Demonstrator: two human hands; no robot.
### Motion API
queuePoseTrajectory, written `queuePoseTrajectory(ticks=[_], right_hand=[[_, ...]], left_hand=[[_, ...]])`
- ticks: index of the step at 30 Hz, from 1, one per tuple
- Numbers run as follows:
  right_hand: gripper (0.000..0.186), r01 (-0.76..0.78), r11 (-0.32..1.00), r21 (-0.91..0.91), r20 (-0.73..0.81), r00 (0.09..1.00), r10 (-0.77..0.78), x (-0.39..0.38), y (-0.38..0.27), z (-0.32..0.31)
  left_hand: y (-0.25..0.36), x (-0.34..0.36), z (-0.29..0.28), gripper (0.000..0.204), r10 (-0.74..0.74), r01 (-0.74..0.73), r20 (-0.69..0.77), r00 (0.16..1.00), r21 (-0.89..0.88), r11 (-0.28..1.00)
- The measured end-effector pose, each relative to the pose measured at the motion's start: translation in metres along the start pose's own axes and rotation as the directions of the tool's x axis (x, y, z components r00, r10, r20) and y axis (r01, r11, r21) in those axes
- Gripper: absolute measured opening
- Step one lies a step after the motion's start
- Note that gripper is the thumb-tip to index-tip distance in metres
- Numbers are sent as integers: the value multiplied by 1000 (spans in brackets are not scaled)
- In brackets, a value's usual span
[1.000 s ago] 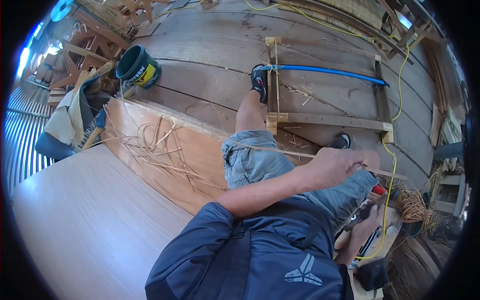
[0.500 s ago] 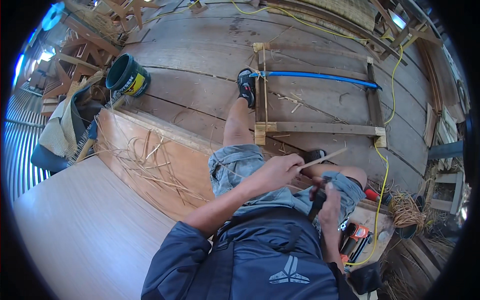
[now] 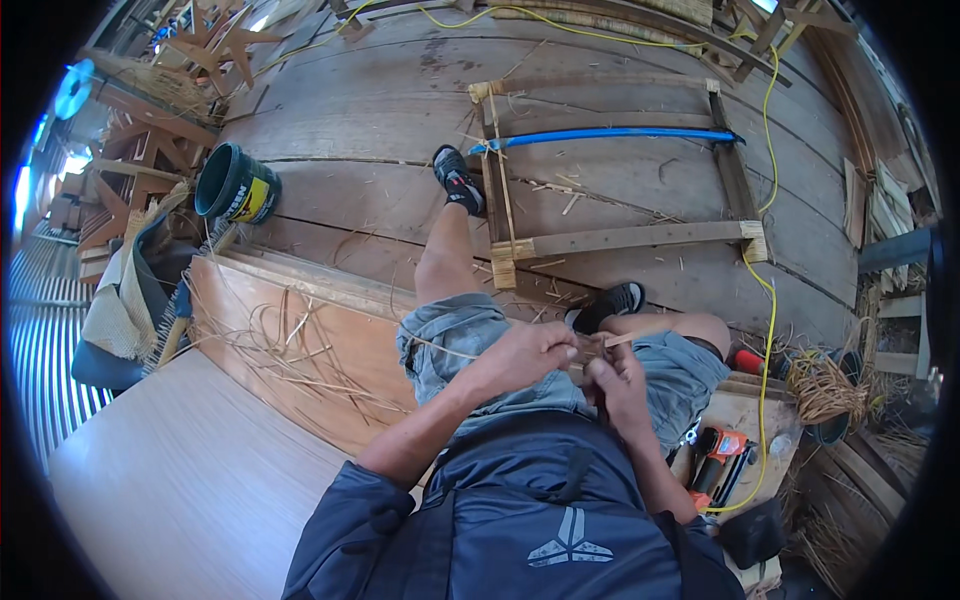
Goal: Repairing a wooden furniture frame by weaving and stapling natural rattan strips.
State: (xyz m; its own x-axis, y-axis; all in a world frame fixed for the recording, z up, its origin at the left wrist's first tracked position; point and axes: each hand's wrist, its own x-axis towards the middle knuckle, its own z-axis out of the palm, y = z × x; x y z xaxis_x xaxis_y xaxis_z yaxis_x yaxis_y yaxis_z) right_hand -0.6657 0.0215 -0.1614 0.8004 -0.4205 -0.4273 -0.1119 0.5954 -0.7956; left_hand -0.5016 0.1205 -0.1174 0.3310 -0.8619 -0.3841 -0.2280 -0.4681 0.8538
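Just above my lap, my left hand (image 3: 525, 355) is closed on a thin pale cane strip (image 3: 645, 333). A narrow length of the strip trails out to the left of that hand, and its flat end sticks out past my right hand. My right hand (image 3: 620, 388) is close beside the left, fingers curled in at the strip. A dark-handled tool showed in that hand half a second ago; now the fingers mostly hide it, and I cannot tell its kind.
A wooden frame (image 3: 640, 236) with cane-wrapped corners and a blue strip (image 3: 620, 133) lies ahead on the plank floor. A green bucket (image 3: 237, 185) stands at left. Loose cane strips (image 3: 290, 340) lie on a board. An orange nail gun (image 3: 718, 460), yellow hose (image 3: 768, 370) and cane coil (image 3: 825, 388) sit at right.
My right hand has come up and inward to meet the left. The left hand has shifted left and slightly down with the strip. The view has shifted a little.
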Motion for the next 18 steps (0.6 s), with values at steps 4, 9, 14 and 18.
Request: queuePoseTrajectory(ticks=[4, 9, 14, 18], right_hand=[[12, 115, 990, 78, -129, 986, -104, 13, -24, -20], [22, 51, 999, 8, -128, 990, -50, 11, -45, -18], [32, -74, 984, 160, 208, 977, 39, 11, -30, 3], [28, -134, 954, 268, 274, 960, 59, 2, -30, 0]], left_hand=[[0, -6, 0, 22, 165, -155, -26, 986, 227, 962], [0, -7, 3, 25, 10, -4, -40, 999, 132, 991], [8, 2, 12, 22, -47, 46, -9, 999, -51, 998], [9, -8, 6, 21, -145, 156, 117, 983, -99, 983]])
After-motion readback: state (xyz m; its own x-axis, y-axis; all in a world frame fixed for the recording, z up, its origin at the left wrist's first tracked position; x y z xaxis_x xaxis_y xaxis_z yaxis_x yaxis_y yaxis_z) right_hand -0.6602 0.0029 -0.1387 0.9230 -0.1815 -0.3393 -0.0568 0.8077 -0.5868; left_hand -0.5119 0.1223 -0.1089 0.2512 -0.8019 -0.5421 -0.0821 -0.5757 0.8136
